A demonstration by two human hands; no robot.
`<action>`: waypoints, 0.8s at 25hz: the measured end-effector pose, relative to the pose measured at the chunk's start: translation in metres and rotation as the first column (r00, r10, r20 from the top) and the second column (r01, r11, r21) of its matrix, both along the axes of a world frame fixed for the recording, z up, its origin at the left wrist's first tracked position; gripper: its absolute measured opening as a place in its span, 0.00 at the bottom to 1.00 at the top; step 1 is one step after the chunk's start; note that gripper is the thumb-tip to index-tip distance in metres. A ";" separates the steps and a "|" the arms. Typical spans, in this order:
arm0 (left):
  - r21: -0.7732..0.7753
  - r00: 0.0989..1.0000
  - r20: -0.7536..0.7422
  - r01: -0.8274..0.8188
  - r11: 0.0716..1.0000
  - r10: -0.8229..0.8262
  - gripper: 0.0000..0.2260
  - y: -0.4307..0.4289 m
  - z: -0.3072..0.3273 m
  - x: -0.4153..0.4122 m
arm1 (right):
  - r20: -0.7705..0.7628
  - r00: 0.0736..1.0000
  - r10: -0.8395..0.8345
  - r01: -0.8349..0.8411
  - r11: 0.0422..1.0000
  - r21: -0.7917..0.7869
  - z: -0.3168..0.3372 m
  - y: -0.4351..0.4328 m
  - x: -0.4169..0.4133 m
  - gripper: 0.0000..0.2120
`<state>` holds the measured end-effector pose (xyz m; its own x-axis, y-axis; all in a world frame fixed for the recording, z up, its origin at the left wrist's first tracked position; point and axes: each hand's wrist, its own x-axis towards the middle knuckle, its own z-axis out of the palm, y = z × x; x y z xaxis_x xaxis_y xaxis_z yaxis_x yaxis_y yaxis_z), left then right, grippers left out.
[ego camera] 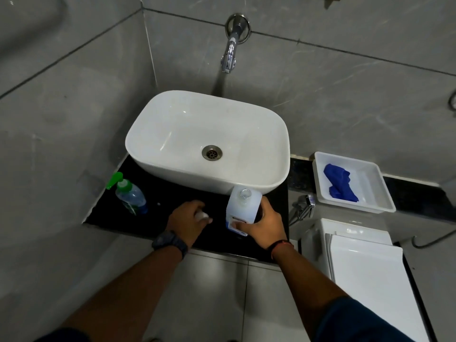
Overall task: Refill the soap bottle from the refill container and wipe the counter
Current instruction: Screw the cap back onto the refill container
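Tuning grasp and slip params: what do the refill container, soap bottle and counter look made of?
Refill container: translucent whitish plastic, matte, probably semi-rigid. Soap bottle: clear glossy plastic, green pump, contents visible. Counter: black polished stone, likely granite; speckled near the tray.

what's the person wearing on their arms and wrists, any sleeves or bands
The left hand has a dark, chunky wristwatch strapped at the wrist. The right hand has a thin band at the wrist, dark with a red strand. Both forearms are bare; a dark blue sleeve shows on the right upper arm. No gloves or rings visible.
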<state>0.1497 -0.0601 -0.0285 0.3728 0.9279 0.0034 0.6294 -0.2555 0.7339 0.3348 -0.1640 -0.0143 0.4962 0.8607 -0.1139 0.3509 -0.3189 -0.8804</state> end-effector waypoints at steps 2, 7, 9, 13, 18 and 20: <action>0.010 0.976 0.201 -0.086 0.996 0.082 0.13 0.006 0.045 0.017 | 0.037 0.999 0.016 -0.015 1.000 -0.022 0.013 -0.001 0.001 0.37; 0.038 0.874 0.486 0.006 0.999 -0.024 0.10 0.015 0.151 0.049 | 0.111 0.993 0.042 -0.040 0.999 -0.023 0.063 0.009 0.002 0.37; 0.080 0.874 0.456 0.146 0.986 -0.166 0.10 0.013 0.178 0.051 | 0.152 0.988 0.039 -0.038 0.999 -0.009 0.087 0.014 0.005 0.38; 0.282 0.877 0.300 0.295 0.913 -0.376 0.11 0.015 0.215 0.053 | 0.256 0.966 0.035 -0.035 0.999 -0.004 0.124 0.022 0.012 0.38; 0.384 0.883 0.115 0.383 0.840 -0.455 0.15 0.022 0.239 0.057 | 0.322 0.945 0.060 -0.050 0.998 -0.038 0.142 0.026 0.017 0.39; 0.385 0.882 0.012 0.431 0.816 -0.471 0.16 0.023 0.243 0.058 | 0.338 0.938 0.072 -0.056 0.997 -0.057 0.144 0.027 0.017 0.41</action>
